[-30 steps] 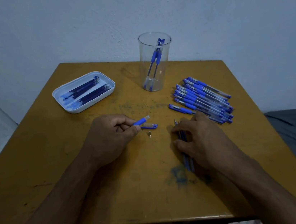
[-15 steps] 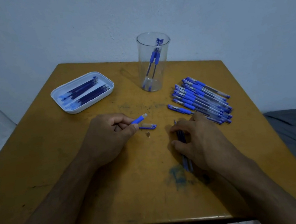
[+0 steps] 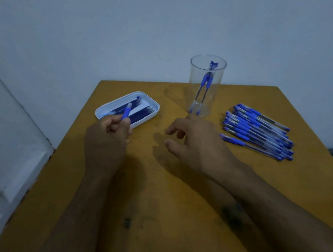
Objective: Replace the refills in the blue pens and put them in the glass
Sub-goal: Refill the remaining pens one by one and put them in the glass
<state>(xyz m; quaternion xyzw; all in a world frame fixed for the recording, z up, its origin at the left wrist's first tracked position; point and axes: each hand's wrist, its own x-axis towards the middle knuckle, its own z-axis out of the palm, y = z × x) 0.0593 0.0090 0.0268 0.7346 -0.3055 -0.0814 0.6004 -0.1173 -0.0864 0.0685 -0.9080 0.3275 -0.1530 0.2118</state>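
Pale blue-grey wall; square yellow-brown wooden table [image 3: 149, 191] set against it.
Blue pen barrel piece [image 3: 127, 111]: pinched in curled fingers of left hand [image 3: 105, 142], tip raised over tray.
White oblong plastic tray [image 3: 155, 111]: far left of table, holds dark blue refills [image 3: 138, 113].
Right hand [image 3: 195, 141]: fingers relaxed, spread, grasping nothing, above table centre.
Clear tall glass [image 3: 208, 84]: upright, far centre, two blue pens inside.
Pile of blue pens [image 3: 257, 130]: right of glass, flat on table.
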